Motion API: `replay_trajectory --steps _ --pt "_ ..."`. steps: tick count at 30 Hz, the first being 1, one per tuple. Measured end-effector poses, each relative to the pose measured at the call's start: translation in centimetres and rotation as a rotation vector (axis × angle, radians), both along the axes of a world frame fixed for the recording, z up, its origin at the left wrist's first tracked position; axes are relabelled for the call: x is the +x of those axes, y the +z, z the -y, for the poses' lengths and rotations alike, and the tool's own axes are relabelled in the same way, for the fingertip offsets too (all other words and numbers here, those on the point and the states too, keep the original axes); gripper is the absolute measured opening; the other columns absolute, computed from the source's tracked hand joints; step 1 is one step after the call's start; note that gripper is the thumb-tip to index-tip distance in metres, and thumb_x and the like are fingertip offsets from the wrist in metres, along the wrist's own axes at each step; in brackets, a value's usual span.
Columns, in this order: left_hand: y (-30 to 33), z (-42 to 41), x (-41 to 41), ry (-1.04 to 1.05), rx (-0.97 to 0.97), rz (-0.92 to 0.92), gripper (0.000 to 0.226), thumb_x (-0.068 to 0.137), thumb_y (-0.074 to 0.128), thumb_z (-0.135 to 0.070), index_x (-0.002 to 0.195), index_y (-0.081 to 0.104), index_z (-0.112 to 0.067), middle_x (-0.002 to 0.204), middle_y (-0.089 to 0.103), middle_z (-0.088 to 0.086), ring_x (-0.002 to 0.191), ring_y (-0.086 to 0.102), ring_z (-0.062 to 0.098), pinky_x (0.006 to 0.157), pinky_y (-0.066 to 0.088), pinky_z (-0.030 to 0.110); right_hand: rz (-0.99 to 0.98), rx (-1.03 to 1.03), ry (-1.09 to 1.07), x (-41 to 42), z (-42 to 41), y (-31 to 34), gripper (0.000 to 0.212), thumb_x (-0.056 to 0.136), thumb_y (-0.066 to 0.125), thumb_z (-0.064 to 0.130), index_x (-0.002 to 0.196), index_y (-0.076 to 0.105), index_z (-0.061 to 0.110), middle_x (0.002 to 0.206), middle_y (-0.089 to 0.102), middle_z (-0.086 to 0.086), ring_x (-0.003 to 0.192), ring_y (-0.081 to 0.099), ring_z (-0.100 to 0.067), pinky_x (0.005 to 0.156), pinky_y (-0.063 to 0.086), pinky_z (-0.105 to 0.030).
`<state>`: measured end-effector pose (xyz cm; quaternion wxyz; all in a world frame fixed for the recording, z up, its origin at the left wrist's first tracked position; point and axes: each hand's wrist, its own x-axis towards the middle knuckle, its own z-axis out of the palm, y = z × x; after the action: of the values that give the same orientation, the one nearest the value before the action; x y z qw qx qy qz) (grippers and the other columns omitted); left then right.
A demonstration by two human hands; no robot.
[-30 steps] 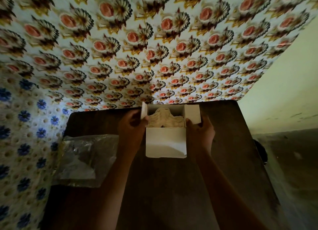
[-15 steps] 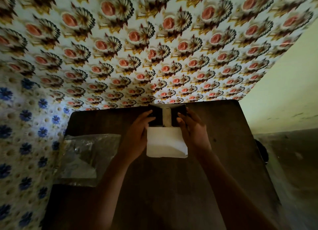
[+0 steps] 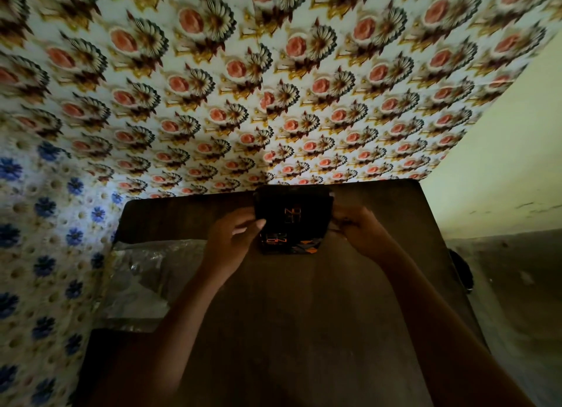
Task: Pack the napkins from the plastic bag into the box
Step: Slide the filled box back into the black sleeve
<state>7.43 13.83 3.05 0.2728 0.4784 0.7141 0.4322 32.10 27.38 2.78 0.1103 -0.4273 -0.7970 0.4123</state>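
A small black box [image 3: 292, 218] with orange print stands at the far middle of the dark wooden table [image 3: 304, 330]. Its top flap is folded down, so the napkins inside are hidden. My left hand [image 3: 234, 239] grips the box's left side with fingers on its front corner. My right hand [image 3: 362, 233] holds the box's right side. A crumpled clear plastic bag [image 3: 146, 279] lies at the table's left edge, apart from both hands.
A wall with rose-patterned paper [image 3: 273, 87] rises right behind the table. Blue-flowered paper [image 3: 45, 224] covers the left wall beside the bag. A plain pale wall [image 3: 501, 163] and a dark round object [image 3: 462, 272] lie off the right edge.
The box was open with white flaps up and napkins showing. The side flaps were folded in, and now the dark printed lid is down over the top. Both hands stayed on the box.
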Motion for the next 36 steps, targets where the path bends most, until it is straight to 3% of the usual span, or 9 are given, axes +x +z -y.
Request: replay_trajectory --steps 3,11,15,19,21,25,29,32,36 --pt "-0.3 -0.8 0.7 0.051 0.020 -0.018 0.018 0.096 0.066 -0.025 0.114 0.068 -0.024 0.106 0.065 -0.023 0.096 0.064 -0.011 0.084 0.052 0.011 -0.011 -0.047 0.035 0.3 0.0 0.0 0.046 0.086 0.070 0.004 0.128 0.065 0.023 0.127 0.061 0.015 0.099 0.064 0.010 0.070 0.051 -0.004" --pt "-0.1 -1.4 1.1 0.086 0.005 -0.016 0.027 0.094 0.068 -0.022 0.121 0.062 -0.019 0.108 0.060 -0.020 0.097 0.059 -0.010 0.080 0.050 0.011 -0.331 -0.143 -0.207 -2.4 1.2 1.0 0.086 0.084 0.079 0.027 0.152 0.029 0.043 0.140 0.051 0.021 0.126 0.046 0.004 0.093 0.052 -0.025" --pt "0.6 -1.8 1.0 0.103 -0.004 0.069 0.050 0.088 0.075 -0.016 0.133 0.054 -0.019 0.116 0.059 -0.021 0.104 0.060 -0.008 0.091 0.055 0.020 -0.320 -0.092 -0.245 -3.0 0.7 1.4 0.083 0.080 0.082 0.021 0.151 0.039 0.028 0.136 0.049 0.021 0.121 0.045 0.005 0.094 0.049 -0.018" --pt "1.7 -2.7 0.2 0.003 -0.027 -0.022 0.076 0.091 0.071 -0.024 0.154 0.030 -0.032 0.155 0.043 -0.006 0.131 0.050 0.011 0.095 0.054 0.027 -0.326 -0.138 -0.268 -3.0 0.2 1.4 0.075 0.078 0.083 0.030 0.144 0.048 0.026 0.142 0.057 0.004 0.128 0.052 -0.009 0.103 0.053 -0.043" --pt "2.2 -3.2 -0.2 -0.067 -0.082 -0.115 0.073 0.094 0.068 -0.033 0.156 0.029 -0.033 0.163 0.032 -0.005 0.136 0.045 0.013 0.089 0.055 0.024 -0.347 -0.159 -0.272 -3.1 0.2 1.6 0.066 0.080 0.081 0.027 0.139 0.052 0.023 0.134 0.058 0.010 0.123 0.052 -0.007 0.100 0.053 -0.039" --pt "3.1 -4.4 -0.4 -0.044 -0.151 -0.242 0.053 0.096 0.064 -0.036 0.146 0.048 -0.027 0.154 0.048 0.004 0.100 0.067 0.020 0.083 0.052 0.026 -0.374 -0.184 -0.296 -3.3 0.0 1.7 0.060 0.082 0.080 0.021 0.137 0.055 0.019 0.118 0.061 0.016 0.113 0.055 0.002 0.091 0.056 -0.029" --pt "2.5 -5.0 0.1 -0.019 -0.183 -0.259 0.044 0.097 0.064 -0.032 0.138 0.056 -0.019 0.146 0.053 0.006 0.133 0.052 0.025 0.109 0.043 0.038 -0.345 -0.173 -0.289 -3.4 -0.3 0.9 0.033 0.085 0.077 0.021 0.116 0.063 0.023 0.109 0.068 0.011 0.111 0.068 -0.013 0.085 0.062 -0.033" --pt "2.2 -5.4 0.7 -0.009 -0.222 -0.239 0.043 0.099 0.060 -0.033 0.138 0.054 -0.016 0.140 0.056 0.008 0.128 0.055 0.024 0.100 0.047 0.033 -0.286 -0.095 -0.301 -3.6 -0.2 0.5 0.036 0.088 0.074 0.026 0.121 0.064 0.015 0.118 0.070 0.001 0.109 0.068 -0.015 0.073 0.061 -0.017" --pt "1.9 -5.8 0.7 0.023 -0.228 -0.245 0.046 0.099 0.059 -0.036 0.139 0.054 -0.015 0.138 0.058 0.009 0.119 0.059 0.023 0.094 0.052 0.036 -0.269 -0.065 -0.338 -3.8 -0.1 0.1 0.041 0.088 0.072 0.033 0.125 0.063 0.017 0.120 0.070 0.001 0.105 0.070 -0.010 0.077 0.062 -0.023"
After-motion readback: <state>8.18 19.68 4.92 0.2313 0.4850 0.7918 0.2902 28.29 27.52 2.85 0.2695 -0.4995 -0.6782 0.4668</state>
